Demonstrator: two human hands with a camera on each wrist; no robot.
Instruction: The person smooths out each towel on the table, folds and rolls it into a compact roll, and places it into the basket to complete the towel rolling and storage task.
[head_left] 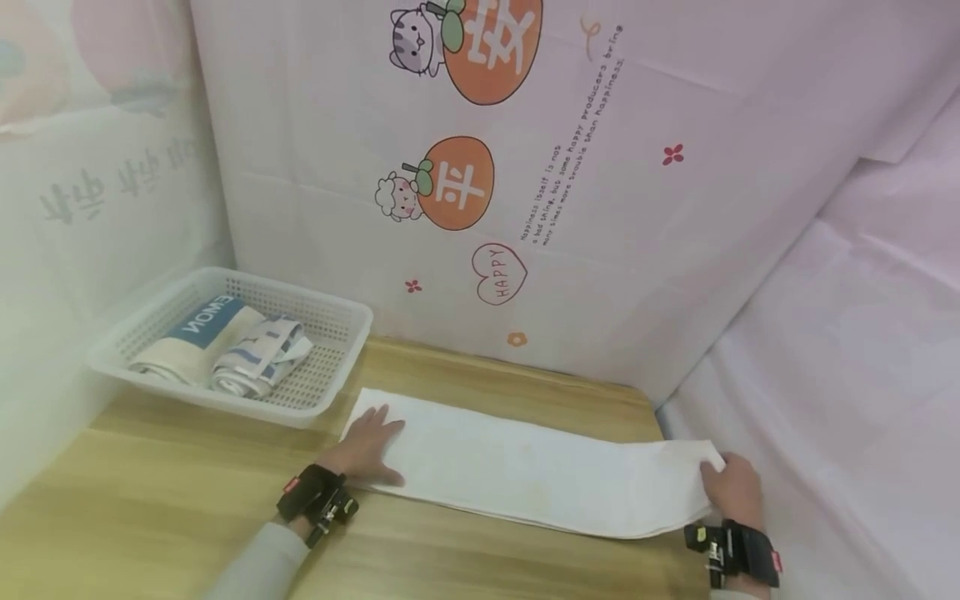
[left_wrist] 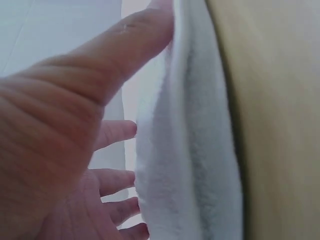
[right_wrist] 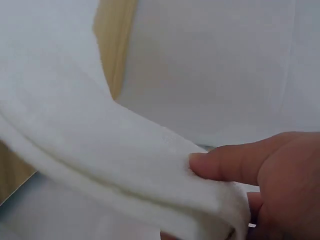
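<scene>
A long white towel (head_left: pixel 525 467), folded into a layered strip, lies across the wooden table. At its left end, my left hand (head_left: pixel 367 446) rests with fingers spread on the cloth; in the left wrist view its straight fingertips (left_wrist: pixel 117 131) touch the layered edge. My right hand (head_left: pixel 735 487) pinches the towel's right end, which is lifted and curves up past the table's right edge. The right wrist view shows the thumb (right_wrist: pixel 225 162) on top of the towel (right_wrist: pixel 115 145), with the other fingers mostly hidden beneath the layers.
At the back left of the table (head_left: pixel 187 483) stands a white plastic basket (head_left: pixel 345 350). It holds a rolled cream cloth with a blue patch (head_left: pixel 206 333) and a rolled striped cloth (head_left: pixel 258 358). Printed white sheeting (head_left: pixel 337 208) hangs behind and at both sides.
</scene>
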